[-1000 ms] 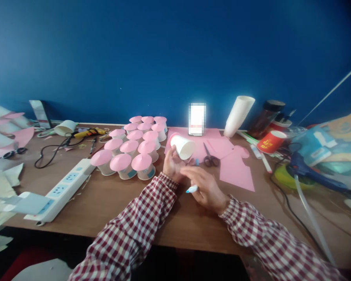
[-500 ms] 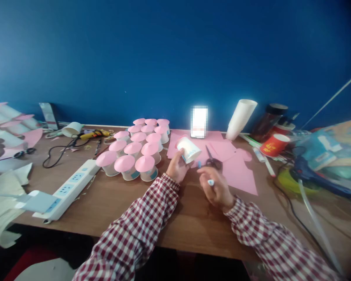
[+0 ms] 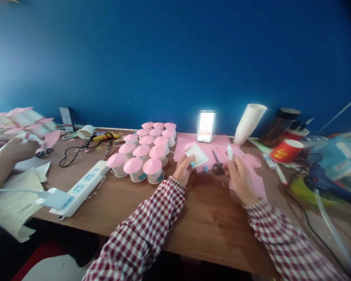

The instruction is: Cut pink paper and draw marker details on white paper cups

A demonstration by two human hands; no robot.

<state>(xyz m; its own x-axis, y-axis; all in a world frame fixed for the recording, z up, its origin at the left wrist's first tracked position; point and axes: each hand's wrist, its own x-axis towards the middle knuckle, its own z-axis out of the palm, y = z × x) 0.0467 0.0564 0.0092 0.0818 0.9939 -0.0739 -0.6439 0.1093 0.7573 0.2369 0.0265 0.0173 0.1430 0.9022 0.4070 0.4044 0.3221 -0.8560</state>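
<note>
My left hand (image 3: 183,170) is closed around a white paper cup (image 3: 198,156) tilted on its side, with a bit of pink at its far left end. Between the fingers of my right hand (image 3: 242,180) a slim white marker (image 3: 229,152) points upward, apart from the cup. Scissors with dark handles (image 3: 218,168) lie between my hands on pink paper sheets (image 3: 185,141). Left of my left hand stand rows of upturned paper cups topped with pink paper cones (image 3: 135,165).
At left are a power strip (image 3: 83,186) with a white plug and another person's hands (image 3: 19,151). Stacked white cups (image 3: 249,123) lean near the wall beside a lit phone (image 3: 206,125). At right lie a red cup (image 3: 287,151) and a blue glue gun (image 3: 321,177).
My right hand has moved right and turned, so the marker now points up. The cup in my left hand has tilted. Another person's hands have come into view at left; the camera has shifted left.
</note>
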